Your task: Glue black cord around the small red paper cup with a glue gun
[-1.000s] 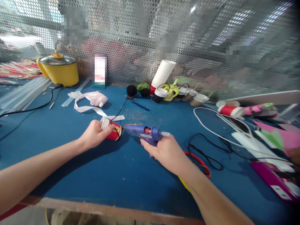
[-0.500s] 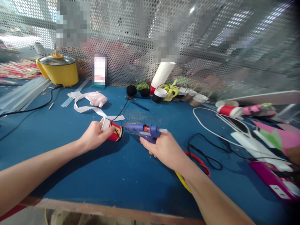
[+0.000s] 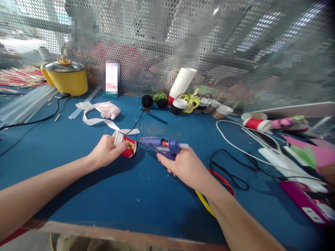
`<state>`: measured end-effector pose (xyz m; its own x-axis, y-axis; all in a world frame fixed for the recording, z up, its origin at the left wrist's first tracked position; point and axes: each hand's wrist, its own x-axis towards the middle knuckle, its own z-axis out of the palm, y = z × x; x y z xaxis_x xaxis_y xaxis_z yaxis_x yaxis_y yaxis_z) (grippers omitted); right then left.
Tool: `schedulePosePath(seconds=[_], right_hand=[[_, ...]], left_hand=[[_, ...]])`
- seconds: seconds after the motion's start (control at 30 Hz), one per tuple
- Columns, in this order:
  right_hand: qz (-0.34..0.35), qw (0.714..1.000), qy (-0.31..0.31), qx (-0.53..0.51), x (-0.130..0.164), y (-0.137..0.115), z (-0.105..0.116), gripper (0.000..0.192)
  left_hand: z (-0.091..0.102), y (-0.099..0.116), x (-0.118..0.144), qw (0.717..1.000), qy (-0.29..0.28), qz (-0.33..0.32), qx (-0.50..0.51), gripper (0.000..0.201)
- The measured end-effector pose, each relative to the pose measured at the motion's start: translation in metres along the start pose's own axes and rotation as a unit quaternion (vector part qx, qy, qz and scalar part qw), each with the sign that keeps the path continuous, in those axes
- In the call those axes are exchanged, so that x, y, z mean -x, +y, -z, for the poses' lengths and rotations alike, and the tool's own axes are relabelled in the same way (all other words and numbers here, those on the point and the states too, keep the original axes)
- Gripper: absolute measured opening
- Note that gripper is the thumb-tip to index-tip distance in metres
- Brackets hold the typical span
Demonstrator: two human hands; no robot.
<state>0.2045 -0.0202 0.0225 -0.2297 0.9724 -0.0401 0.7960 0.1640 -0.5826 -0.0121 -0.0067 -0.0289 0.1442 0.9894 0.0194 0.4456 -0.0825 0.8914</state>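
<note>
My left hand (image 3: 106,152) is closed around a red paper cup (image 3: 128,150), which lies tilted on its side with its white mouth toward the left. Black yarn (image 3: 136,123) runs from the cup back to a dark ball (image 3: 147,101), and some of it lies around the cup's base. In my right hand (image 3: 183,162) is a blue hot glue gun (image 3: 159,143), a clear glue stick (image 3: 183,145) jutting from its rear. The gun's nozzle points left, at the base of the cup; whether it touches is too small to tell.
A yellow electric pot (image 3: 66,78) stands at the back left, near clear plastic strips (image 3: 28,103). Pale ribbon (image 3: 108,109) lies behind my left hand. Stacked paper cups (image 3: 182,83) and small decorated cups line the mesh wall. Cables and a purple power strip (image 3: 305,200) lie right.
Almost nothing differs. Both hands, the cup and the glue gun hold nearly the same positions, with only a very slight shift of the whole view.
</note>
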Motion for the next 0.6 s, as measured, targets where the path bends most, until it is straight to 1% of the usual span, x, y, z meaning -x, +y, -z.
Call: schedulePosePath(seconds=[0.37,0.6], right_hand=[[0.014,1.000,0.008,0.007,0.0049,-0.0034,0.0011,0.017],[0.017,1.000,0.005,0.012,0.0013,-0.0037,0.0010,0.017]], left_hand=[[0.0008,0.0029,0.0007,1.000,-0.001,-0.006,-0.004,0.038],[-0.0001,0.0008,0.0004,1.000,0.006,-0.001,0.009,0.037]])
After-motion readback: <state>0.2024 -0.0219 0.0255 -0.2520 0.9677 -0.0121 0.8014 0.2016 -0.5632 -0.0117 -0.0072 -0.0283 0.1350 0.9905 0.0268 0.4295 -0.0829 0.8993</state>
